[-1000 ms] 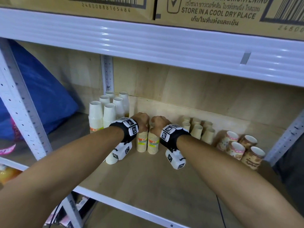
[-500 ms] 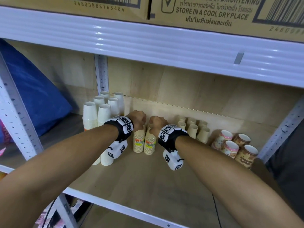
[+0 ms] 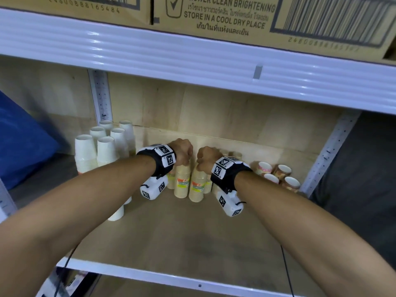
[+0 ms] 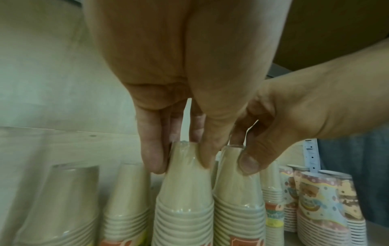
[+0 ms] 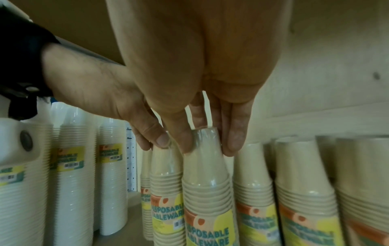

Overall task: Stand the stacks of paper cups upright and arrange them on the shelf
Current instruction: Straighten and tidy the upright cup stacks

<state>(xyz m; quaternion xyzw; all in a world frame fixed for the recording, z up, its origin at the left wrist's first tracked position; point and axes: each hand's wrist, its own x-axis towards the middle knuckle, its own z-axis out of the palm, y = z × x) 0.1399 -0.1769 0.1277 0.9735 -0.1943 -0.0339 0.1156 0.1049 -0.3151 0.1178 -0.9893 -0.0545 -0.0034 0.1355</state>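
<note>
Hands [image 3: 194, 156] atop adjacent cup stacks [image 3: 189, 182]

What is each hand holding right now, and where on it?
Left hand pinches the top end of one tan cup stack; right hand pinches the top end of the neighbouring tan stack. Both stacks stand upright.

You face a metal storage rack: a white ribbed steel beam [image 3: 192, 61] spans the upper bay, carrying brown cardboard cartons [image 3: 214, 16] printed with barcodes and "STORE IN A COOL DRY PLACE". Below, the shelf board [image 3: 203, 236] is pale wood-grain, backed by light plywood panelling [image 3: 214, 112]. White perforated uprights [image 3: 100, 93] stand at the rear left and at the right [image 3: 334, 146]. A white front rail [image 3: 150, 275] edges the board nearest you. At far left a blue bag-like bulk [image 3: 23, 142] lies in the neighbouring bay. Glare streaks the beam.
</note>
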